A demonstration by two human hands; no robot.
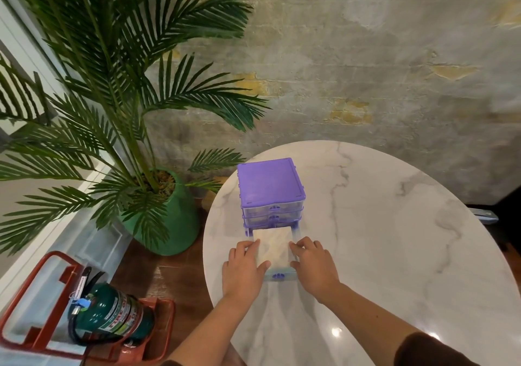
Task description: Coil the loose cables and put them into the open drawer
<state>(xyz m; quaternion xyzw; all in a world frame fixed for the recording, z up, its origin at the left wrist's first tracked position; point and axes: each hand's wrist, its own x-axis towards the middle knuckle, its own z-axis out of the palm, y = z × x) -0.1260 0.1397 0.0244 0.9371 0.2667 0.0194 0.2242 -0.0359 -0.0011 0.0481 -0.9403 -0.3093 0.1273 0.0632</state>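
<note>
Clear drawer (275, 248), hands gripping sides

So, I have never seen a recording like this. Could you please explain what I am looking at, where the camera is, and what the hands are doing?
There is no machine here. A person wears one wide-angle camera on the head, looking forward and down, so you see that person's own arms. On the round marble table stands a small purple drawer box. Its bottom drawer is pulled out toward the person. The left hand and the right hand rest on the drawer's two sides, fingers at its edges. Something pale lies inside; I cannot tell what. No loose cables show on the table. On the floor stand a potted palm and a fire extinguisher.
</note>
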